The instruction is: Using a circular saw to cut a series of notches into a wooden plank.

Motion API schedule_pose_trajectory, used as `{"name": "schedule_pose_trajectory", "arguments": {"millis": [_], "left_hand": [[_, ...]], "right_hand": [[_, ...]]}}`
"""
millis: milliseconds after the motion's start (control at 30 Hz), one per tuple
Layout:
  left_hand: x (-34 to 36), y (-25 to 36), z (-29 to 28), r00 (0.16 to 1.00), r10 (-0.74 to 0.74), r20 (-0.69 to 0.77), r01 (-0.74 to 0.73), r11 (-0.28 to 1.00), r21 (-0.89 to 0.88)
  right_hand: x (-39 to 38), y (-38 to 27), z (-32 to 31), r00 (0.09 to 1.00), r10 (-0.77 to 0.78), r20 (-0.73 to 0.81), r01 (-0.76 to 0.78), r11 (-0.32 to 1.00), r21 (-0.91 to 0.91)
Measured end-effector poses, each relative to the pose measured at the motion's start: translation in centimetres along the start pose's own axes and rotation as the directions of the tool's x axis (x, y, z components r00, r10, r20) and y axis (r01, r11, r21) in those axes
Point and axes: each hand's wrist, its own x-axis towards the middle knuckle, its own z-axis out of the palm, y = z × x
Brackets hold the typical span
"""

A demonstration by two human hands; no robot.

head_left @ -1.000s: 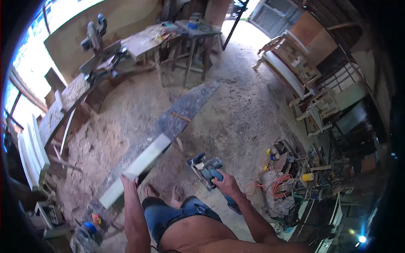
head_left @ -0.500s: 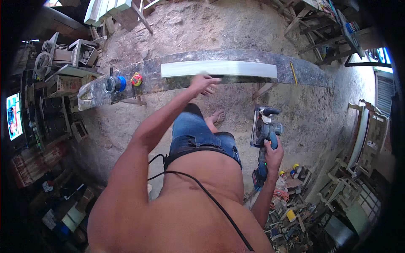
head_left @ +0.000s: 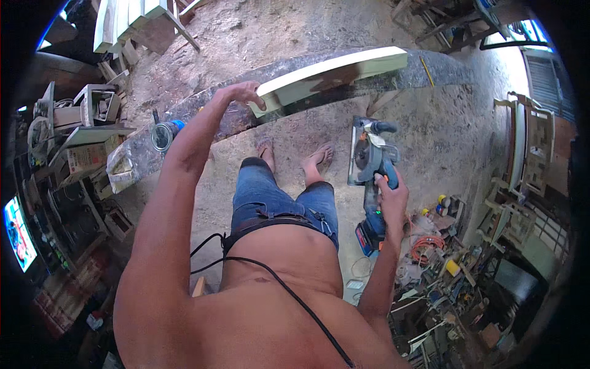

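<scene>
My left hand (head_left: 243,93) is closed on the left end of a pale wooden board (head_left: 295,88). The board lies along the dark workbench (head_left: 212,126), and its near side shows with a brown patch on it. Fingers of my right hand (head_left: 392,195) wrap around the handle of a cordless circular saw (head_left: 370,154). The saw hangs in front of the bench, apart from the board, its blade partly in sight. A yellow pencil (head_left: 426,71) rests on the bench beyond the board's right end.
A round container with a blue part (head_left: 163,136) stands at the bench's left, partly behind my left forearm. Stacked pale boards (head_left: 126,21) are at the far left. Tools and an orange cord (head_left: 426,248) clutter the lower right. A lit screen (head_left: 19,234) glows at left.
My left hand has moved left from near the board's middle and taken hold of its left end. The board now sits at a slant, its side turned into view. The saw stays in my right hand.
</scene>
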Motion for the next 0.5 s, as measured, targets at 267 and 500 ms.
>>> {"name": "schedule_pose_trajectory", "arguments": {"millis": [267,500], "left_hand": [[-0.2,-2.4,-0.1,0.995,-0.084,-0.062,0.075,0.987,-0.141],[-1.6,-9.0,-1.7,0.967,0.251,-0.042,-0.252,0.968,0.001]], "right_hand": [[-3.1,0.9,4.6,0.976,-0.216,0.013,0.216,0.974,-0.072],[-4.3,1.4,4.5,0.921,-0.378,0.090,0.387,0.913,-0.126]]}}
